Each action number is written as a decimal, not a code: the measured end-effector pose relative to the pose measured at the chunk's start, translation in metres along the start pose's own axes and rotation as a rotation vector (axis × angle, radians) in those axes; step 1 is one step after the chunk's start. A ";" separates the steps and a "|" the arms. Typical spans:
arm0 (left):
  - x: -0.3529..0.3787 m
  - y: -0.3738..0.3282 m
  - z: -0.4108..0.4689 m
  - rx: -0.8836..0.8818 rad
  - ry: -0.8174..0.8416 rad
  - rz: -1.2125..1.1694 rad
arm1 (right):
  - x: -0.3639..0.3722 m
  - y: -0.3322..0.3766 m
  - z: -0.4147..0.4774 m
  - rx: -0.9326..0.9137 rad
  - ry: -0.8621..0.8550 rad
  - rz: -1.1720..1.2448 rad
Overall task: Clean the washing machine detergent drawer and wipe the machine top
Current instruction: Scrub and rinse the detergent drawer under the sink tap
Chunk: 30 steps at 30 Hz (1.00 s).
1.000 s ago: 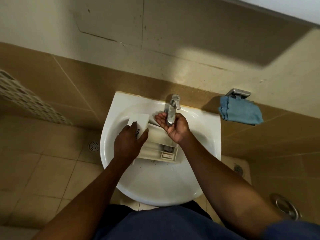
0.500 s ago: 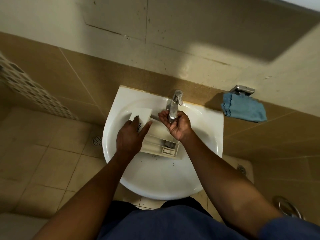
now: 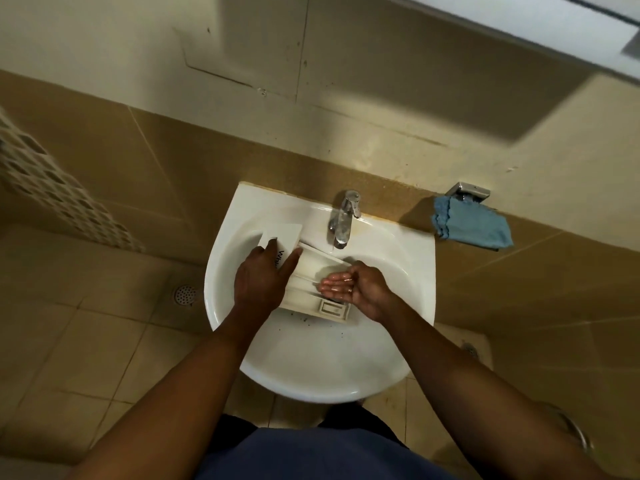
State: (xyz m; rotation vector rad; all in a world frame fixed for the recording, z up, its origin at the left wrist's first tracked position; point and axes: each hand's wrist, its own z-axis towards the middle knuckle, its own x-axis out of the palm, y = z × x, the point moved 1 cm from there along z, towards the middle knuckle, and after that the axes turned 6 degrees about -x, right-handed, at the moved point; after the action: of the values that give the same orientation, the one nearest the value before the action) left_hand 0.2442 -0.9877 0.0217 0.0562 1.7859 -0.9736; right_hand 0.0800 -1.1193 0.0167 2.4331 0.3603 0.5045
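Two bare hands meet over a sink at the middle of the frame. The left hand (image 3: 263, 277) grips the drawer (image 3: 313, 270) at its white front panel, with the thumb stretched along one edge of the panel and the fingers laid over the other side, hiding part of some dark lettering. The right hand (image 3: 362, 287) holds nothing: it is turned palm up with its fingers straight and close together, shining wet, and a ring shows on one finger. It hovers over, or rests on, the right part of the drawer; which of the two cannot be told. The drawer lies aslant inside the sink (image 3: 424, 271), panel end toward the upper left and its small square fitting toward the lower right, with its long cream compartments open to view between the hands. A few dark specks (image 3: 304, 320) lie on the white basin just below the drawer. The chrome tap (image 3: 343, 218) stands at the sink's back rim, its spout just above the drawer's far edge. To the upper right of the sink a blue cloth (image 3: 472, 225) hangs on the beige tiled wall beneath a metal holder (image 3: 467, 191). At the left, on the tiled floor, is a round drain (image 3: 185, 294). Dark blue clothing fills the bottom edge of the frame.
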 end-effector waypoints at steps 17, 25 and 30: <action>0.008 0.003 -0.005 0.006 -0.026 -0.030 | -0.034 -0.077 0.008 -0.902 0.201 -1.664; 0.009 0.003 -0.003 0.013 -0.008 -0.042 | 0.029 -0.082 -0.011 -0.943 0.168 -1.667; 0.012 0.005 -0.004 0.031 -0.029 -0.034 | -0.034 -0.063 0.000 -0.859 0.102 -1.549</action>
State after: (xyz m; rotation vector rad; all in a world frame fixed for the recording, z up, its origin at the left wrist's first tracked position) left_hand 0.2377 -0.9863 0.0098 0.0307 1.7501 -1.0213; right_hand 0.0416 -1.0836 -0.0314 0.8231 1.4718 0.0066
